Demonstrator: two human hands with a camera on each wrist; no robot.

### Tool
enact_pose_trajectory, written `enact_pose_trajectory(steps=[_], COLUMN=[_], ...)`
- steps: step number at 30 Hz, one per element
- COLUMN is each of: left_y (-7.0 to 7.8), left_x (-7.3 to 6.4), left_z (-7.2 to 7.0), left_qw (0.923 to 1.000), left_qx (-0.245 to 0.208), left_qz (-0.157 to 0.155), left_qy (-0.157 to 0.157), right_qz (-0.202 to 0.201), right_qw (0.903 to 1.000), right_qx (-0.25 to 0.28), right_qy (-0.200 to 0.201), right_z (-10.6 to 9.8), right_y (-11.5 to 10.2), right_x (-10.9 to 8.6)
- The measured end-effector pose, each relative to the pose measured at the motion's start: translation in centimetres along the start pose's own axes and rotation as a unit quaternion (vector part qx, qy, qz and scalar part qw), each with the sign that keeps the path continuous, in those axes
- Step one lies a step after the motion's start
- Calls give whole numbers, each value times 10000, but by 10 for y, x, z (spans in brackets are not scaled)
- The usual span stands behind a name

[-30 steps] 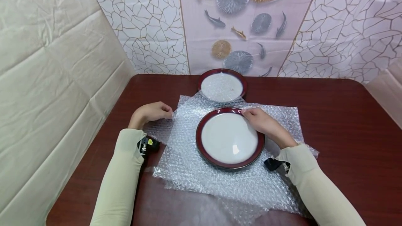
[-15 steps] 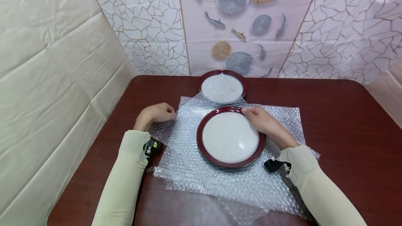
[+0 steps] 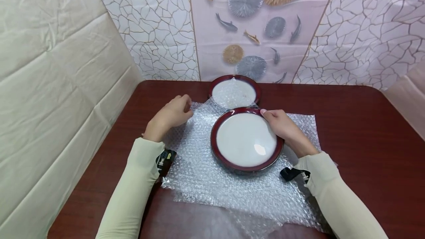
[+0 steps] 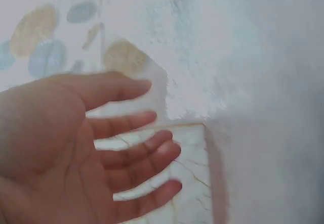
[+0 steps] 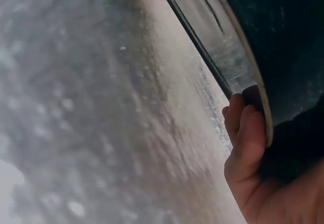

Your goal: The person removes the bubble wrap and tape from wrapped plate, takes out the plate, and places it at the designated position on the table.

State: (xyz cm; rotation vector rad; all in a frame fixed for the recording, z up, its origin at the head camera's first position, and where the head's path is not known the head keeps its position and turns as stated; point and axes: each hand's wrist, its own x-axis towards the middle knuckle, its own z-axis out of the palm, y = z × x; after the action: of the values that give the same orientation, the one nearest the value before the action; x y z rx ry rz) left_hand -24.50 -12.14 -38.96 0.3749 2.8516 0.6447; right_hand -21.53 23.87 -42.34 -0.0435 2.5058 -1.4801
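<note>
A white plate with a dark red rim point(image 3: 245, 139) is held in my right hand point(image 3: 282, 126) at its upper right edge. The thumb lies on the rim, and in the right wrist view the fingers point(image 5: 248, 133) curl under the plate's dark underside. Bubble wrap point(image 3: 206, 180) spreads beneath the plate, which looks slightly raised from it. At the wrap's upper left edge is my left hand point(image 3: 170, 117). Its fingers point(image 4: 136, 158) appear apart and loosely bent in the left wrist view, with nothing held between them.
A second red-rimmed plate point(image 3: 217, 81) sits at the back of the dark red table point(image 3: 358, 139), partly covered by a corner of bubble wrap. Patterned cloth point(image 3: 162, 28) hangs behind the table, and cream cloth point(image 3: 66, 95) on the left.
My right hand has shifted the plate slightly up and to the right. My left hand has come away from the bubble wrap's left edge, moving right and up, its fingers loosening.
</note>
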Motion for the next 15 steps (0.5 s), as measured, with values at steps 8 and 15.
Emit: enact_pose_trajectory(steps=[8, 15], left_y=[40, 52], left_x=[1, -8], left_z=[18, 37], left_qw=[9891, 9671], left_qx=[658, 1415], left_qz=[988, 444], left_qy=[-871, -2069], right_qz=[229, 340], right_qw=[9977, 9945], right_qx=[573, 853], right_qy=[282, 497], right_z=[-16, -32], right_y=[0, -8], right_x=[-3, -6])
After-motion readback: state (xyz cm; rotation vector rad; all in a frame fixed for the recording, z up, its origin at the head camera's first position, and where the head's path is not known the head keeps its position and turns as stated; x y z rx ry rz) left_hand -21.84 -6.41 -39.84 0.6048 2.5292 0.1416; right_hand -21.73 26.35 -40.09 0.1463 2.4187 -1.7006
